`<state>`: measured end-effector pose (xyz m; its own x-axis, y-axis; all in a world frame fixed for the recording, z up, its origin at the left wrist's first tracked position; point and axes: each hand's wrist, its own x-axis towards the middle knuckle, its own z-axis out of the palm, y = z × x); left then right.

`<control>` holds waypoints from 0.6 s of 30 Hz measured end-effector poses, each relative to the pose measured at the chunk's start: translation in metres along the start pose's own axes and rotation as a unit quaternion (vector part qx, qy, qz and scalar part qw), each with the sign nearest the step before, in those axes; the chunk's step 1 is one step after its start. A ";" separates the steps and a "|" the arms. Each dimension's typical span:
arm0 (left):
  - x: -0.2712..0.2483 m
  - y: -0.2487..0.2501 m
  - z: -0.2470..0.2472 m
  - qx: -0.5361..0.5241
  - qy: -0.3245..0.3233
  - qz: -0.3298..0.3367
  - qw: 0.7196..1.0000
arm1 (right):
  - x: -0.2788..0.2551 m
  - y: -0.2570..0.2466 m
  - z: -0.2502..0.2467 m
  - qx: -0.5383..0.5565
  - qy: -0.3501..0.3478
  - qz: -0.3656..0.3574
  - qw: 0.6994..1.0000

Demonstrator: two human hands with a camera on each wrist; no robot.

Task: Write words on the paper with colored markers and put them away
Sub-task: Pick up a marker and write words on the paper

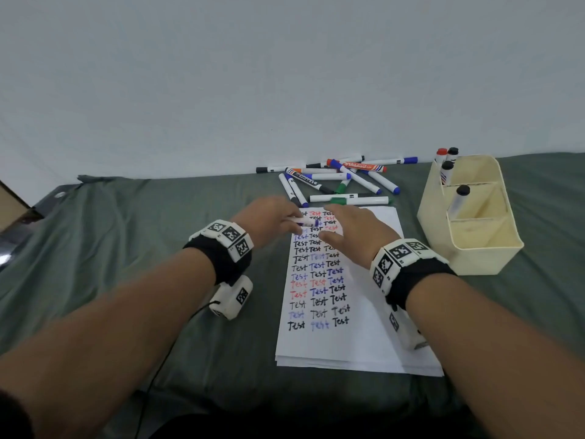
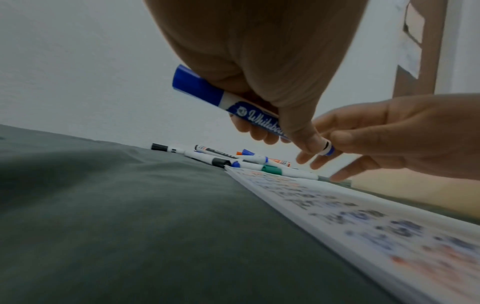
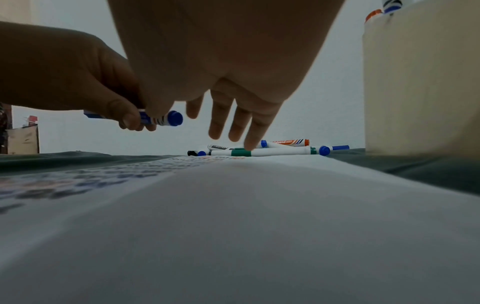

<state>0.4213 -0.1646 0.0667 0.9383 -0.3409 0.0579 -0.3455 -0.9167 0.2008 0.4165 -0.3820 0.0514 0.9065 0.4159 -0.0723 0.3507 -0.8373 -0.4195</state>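
Blue marker (image 2: 235,102) is gripped in the left hand (image 1: 272,220) — its cap is best pulled straight off by the spread, empty right hand (image 1: 351,231).

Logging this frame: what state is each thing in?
Left hand: grips the blue marker, capped.
Right hand: open, fingers spread, holding nothing.
Paper: flat, rows of "Test" written.
Loose markers: capped, lying in a pile.
Organizer: upright, a few markers standing inside.
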 end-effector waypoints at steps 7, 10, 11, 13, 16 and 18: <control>-0.008 0.020 0.011 0.029 -0.018 0.036 0.999 | -0.001 -0.002 -0.002 0.004 -0.013 -0.022 1.000; -0.012 0.010 0.013 0.059 -0.022 -0.002 0.998 | 0.002 0.000 -0.001 0.013 -0.002 0.018 1.000; -0.013 0.005 0.013 0.058 -0.020 -0.024 0.998 | 0.003 0.001 -0.001 0.018 0.004 0.026 1.000; -0.017 -0.004 0.013 0.044 -0.014 -0.054 0.997 | 0.004 0.002 0.000 0.026 0.020 0.030 0.999; -0.022 -0.012 0.017 0.026 -0.023 -0.042 0.999 | 0.004 0.002 0.002 0.023 0.025 0.017 0.999; -0.026 -0.014 0.019 -0.001 -0.038 -0.022 0.999 | 0.003 0.001 0.001 0.015 0.014 0.004 1.000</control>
<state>0.4018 -0.1473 0.0435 0.9490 -0.3144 -0.0249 -0.3032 -0.9311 0.2026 0.4193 -0.3815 0.0500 0.9152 0.3997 -0.0512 0.3370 -0.8289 -0.4466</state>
